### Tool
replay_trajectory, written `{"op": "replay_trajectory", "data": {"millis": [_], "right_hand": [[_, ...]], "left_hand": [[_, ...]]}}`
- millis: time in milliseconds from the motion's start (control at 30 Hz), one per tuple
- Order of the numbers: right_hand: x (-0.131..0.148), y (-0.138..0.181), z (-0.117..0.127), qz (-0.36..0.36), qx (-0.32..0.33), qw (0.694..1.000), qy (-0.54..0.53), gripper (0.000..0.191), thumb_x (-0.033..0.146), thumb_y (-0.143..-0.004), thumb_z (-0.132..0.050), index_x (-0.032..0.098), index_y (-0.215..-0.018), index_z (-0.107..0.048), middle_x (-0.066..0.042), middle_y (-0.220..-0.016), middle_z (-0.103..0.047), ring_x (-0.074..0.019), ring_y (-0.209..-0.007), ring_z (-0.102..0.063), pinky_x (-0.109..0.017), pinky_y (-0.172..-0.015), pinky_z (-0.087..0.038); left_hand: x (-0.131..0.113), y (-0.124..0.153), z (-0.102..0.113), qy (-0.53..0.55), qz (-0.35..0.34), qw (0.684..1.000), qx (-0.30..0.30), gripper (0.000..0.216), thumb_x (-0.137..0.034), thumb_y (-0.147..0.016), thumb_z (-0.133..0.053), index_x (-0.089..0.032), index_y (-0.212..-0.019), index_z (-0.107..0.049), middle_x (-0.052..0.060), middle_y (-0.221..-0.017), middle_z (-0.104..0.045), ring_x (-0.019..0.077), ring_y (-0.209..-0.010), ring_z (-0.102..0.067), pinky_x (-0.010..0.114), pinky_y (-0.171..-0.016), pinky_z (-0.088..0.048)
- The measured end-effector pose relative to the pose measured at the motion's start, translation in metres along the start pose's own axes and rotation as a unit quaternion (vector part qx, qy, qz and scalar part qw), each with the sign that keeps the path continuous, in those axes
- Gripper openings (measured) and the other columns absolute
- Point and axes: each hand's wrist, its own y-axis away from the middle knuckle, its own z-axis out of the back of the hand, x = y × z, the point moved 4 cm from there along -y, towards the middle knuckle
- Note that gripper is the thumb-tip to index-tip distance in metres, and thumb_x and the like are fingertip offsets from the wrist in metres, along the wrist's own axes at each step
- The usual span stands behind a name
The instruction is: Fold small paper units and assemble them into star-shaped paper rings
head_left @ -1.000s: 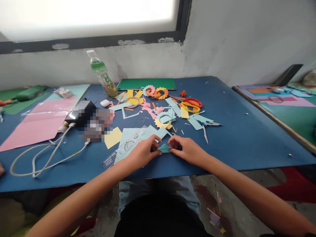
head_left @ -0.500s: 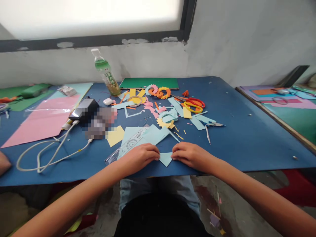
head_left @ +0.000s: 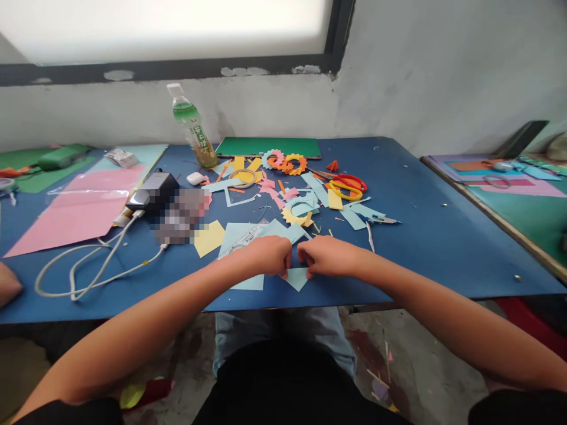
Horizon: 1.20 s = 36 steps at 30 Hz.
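Note:
A small folded piece of light blue paper (head_left: 297, 280) lies by the table's near edge, its point towards me. My left hand (head_left: 273, 254) is closed with curled fingers at its upper left corner. On the opposite corner my right hand (head_left: 326, 255) is closed too, its fingertips pressing the paper. The hands hide the paper's far side. Left of it, under my left forearm, lie a light blue sheet (head_left: 250, 283) and a clear plastic ruler (head_left: 241, 241), partly covered by other blue paper.
Behind the hands lie paper scraps, toothed paper rings (head_left: 297, 212), scissors (head_left: 348, 184) and a compass (head_left: 381, 219). A drink bottle (head_left: 195, 134) leans at the back. White cable (head_left: 71, 277) loops on the left, near another person's hand (head_left: 7, 286).
Both hands have shifted up and inward, closer together, with their fingers curled more steeply onto the paper. My left forearm has lifted, and the ruler now appears farther away.

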Motion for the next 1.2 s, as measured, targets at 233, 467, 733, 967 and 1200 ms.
{"op": "replay_trajectory", "data": {"millis": [233,467,733,967,1200], "right_hand": [[-0.003,-0.002,0.001,-0.004,0.003,1.000,-0.019,0.011,0.015,-0.067,-0.072,0.021,-0.062,-0.064,0.003,-0.058,-0.064,-0.0136,-0.056,-0.058,-0.022,-0.047,-0.036],[-0.003,0.016,-0.013,0.040,-0.124,0.991,0.027,0.016,0.009,-0.082,-0.055,0.017,-0.091,-0.067,-0.005,-0.089,-0.067,-0.0182,-0.083,-0.061,-0.027,-0.070,-0.044],[-0.007,0.022,-0.034,0.111,-0.222,0.962,0.115,0.022,0.008,-0.088,-0.045,0.013,-0.097,-0.065,-0.008,-0.089,-0.062,-0.0186,-0.081,-0.056,-0.029,-0.072,-0.045],[-0.001,0.031,-0.039,0.166,-0.251,0.937,0.180,0.028,0.009,-0.092,-0.035,0.011,-0.098,-0.063,-0.010,-0.084,-0.059,-0.0193,-0.073,-0.054,-0.031,-0.066,-0.043],[-0.005,0.038,-0.048,0.171,-0.247,0.934,0.194,0.030,0.010,-0.091,-0.038,0.008,-0.113,-0.057,-0.011,-0.089,-0.060,-0.0212,-0.078,-0.055,-0.033,-0.067,-0.043]], "left_hand": [[0.002,0.006,-0.005,-0.012,0.010,0.999,-0.030,0.008,-0.018,-0.067,-0.065,-0.020,-0.074,-0.069,0.002,-0.074,-0.069,0.0193,-0.072,-0.062,0.023,-0.054,-0.039],[0.008,0.020,-0.018,-0.058,-0.021,0.990,-0.129,0.026,-0.013,-0.081,-0.044,-0.022,-0.092,-0.066,0.004,-0.091,-0.067,0.0195,-0.079,-0.062,0.025,-0.059,-0.041],[0.006,0.031,-0.034,-0.179,-0.073,0.967,-0.166,0.027,-0.008,-0.088,-0.039,-0.016,-0.103,-0.060,0.009,-0.093,-0.059,0.0215,-0.083,-0.060,0.026,-0.054,-0.044],[-0.005,0.038,-0.043,-0.302,-0.116,0.931,-0.168,0.026,-0.005,-0.090,-0.037,-0.008,-0.109,-0.054,0.010,-0.088,-0.057,0.0209,-0.080,-0.058,0.029,-0.052,-0.045],[-0.003,0.043,-0.050,-0.325,-0.123,0.925,-0.155,0.029,-0.004,-0.088,-0.039,-0.005,-0.114,-0.052,0.009,-0.091,-0.057,0.0210,-0.082,-0.057,0.031,-0.055,-0.047]]}}
